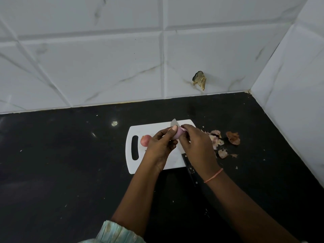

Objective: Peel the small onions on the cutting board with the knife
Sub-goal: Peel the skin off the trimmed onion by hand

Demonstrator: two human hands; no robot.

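Centrally, both hands (161, 142) (194, 142) pinch onion (178, 133) above cutting board (150, 130).

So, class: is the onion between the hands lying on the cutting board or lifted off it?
Lifted: both hands hold the onion above the cutting board.

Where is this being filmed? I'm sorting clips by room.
Most likely a home kitchen: a dark stone countertop meets white marbled wall tiles in a corner, and a white cutting board holds a small onion, with peels beside it.
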